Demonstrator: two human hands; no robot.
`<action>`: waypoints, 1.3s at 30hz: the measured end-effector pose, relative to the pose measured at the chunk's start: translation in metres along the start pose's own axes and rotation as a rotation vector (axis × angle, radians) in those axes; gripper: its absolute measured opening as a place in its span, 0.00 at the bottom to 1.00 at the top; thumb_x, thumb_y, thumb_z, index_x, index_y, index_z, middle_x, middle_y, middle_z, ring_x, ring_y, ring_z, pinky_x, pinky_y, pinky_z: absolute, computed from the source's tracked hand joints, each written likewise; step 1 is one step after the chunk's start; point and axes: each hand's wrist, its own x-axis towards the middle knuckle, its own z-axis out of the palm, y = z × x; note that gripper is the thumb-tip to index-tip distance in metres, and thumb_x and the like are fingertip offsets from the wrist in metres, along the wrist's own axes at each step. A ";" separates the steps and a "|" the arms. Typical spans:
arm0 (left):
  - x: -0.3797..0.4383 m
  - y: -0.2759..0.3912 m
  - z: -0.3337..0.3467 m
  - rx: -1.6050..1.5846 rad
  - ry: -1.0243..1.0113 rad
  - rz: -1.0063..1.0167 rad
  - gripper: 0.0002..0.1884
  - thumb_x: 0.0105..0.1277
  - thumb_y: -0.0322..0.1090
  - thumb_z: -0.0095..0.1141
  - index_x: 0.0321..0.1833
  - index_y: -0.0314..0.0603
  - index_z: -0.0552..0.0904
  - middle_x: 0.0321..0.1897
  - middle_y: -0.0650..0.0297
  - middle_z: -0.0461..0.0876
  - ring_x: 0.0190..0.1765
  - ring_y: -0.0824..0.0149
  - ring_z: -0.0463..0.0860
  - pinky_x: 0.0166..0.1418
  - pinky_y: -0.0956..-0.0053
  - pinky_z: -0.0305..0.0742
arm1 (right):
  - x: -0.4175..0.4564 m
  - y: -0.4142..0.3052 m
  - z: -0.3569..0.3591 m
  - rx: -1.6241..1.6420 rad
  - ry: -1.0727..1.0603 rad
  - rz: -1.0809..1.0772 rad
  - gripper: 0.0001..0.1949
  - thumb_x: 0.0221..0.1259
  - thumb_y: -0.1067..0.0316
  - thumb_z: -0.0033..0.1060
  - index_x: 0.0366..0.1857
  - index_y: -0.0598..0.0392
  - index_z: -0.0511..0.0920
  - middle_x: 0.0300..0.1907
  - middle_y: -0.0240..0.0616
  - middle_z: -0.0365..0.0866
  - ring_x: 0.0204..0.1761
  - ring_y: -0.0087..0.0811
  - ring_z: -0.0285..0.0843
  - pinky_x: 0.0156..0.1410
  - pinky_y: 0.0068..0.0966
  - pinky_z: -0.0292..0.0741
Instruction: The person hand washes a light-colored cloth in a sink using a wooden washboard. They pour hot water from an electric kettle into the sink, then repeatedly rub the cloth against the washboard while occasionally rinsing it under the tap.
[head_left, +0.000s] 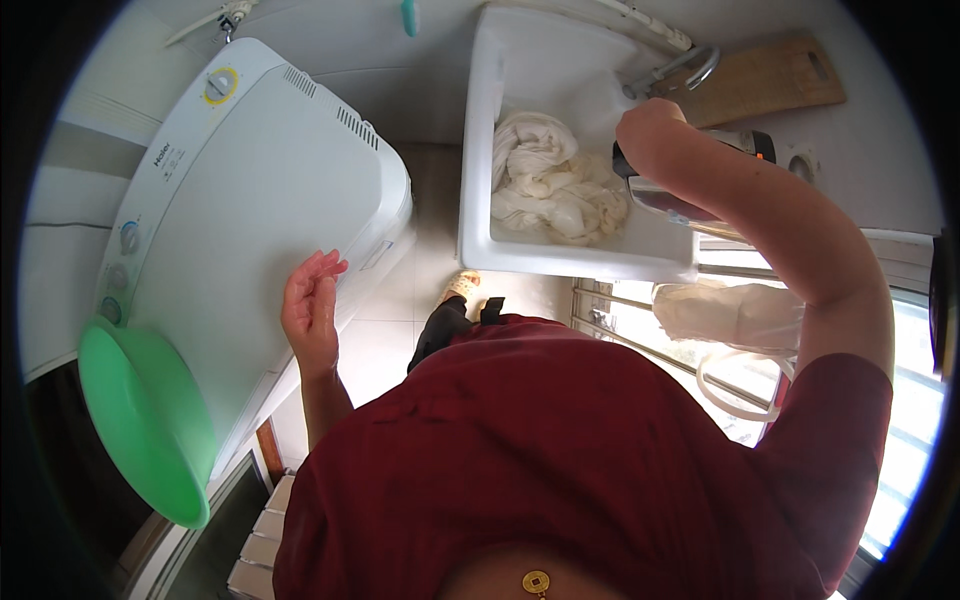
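Wet white cloth (559, 184) lies bunched in the left part of a white laundry sink (577, 259). My right hand (651, 139) is closed on the black handle of a shiny metal kettle (660, 196) at the sink's right side; my forearm covers much of the kettle. Whether anything pours from it cannot be seen. My left hand (311, 292) is raised over the right edge of the white washing machine (262, 180), palm up and fingers slightly curled, with nothing in it.
A green plastic basin (142, 420) leans on the washing machine's near left corner. A curved metal faucet (671, 71) and a wooden cutting board (765, 82) are behind the sink. To the right is a metal rack (637, 300) with a plastic-wrapped item (727, 315).
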 end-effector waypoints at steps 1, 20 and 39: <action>-0.007 0.002 -0.001 -0.002 0.016 -0.003 0.16 0.70 0.22 0.44 0.59 0.32 0.72 0.53 0.51 0.79 0.53 0.61 0.80 0.61 0.68 0.71 | 0.001 -0.001 0.004 -0.014 0.003 0.007 0.11 0.46 0.66 0.68 0.37 0.51 0.86 0.40 0.36 0.86 0.44 0.35 0.84 0.45 0.28 0.81; -0.112 0.021 0.002 0.020 0.221 0.006 0.15 0.70 0.23 0.46 0.59 0.33 0.72 0.53 0.51 0.80 0.54 0.61 0.81 0.60 0.69 0.72 | -0.019 -0.017 0.055 -0.047 0.054 -0.029 0.14 0.47 0.68 0.68 0.41 0.51 0.85 0.46 0.37 0.85 0.47 0.36 0.84 0.45 0.31 0.81; -0.182 0.031 -0.001 0.018 0.327 0.028 0.15 0.70 0.23 0.46 0.58 0.33 0.72 0.51 0.52 0.80 0.53 0.63 0.81 0.60 0.70 0.72 | -0.012 -0.010 0.071 -0.007 0.215 0.017 0.16 0.44 0.58 0.73 0.40 0.49 0.85 0.43 0.36 0.85 0.47 0.36 0.84 0.48 0.30 0.81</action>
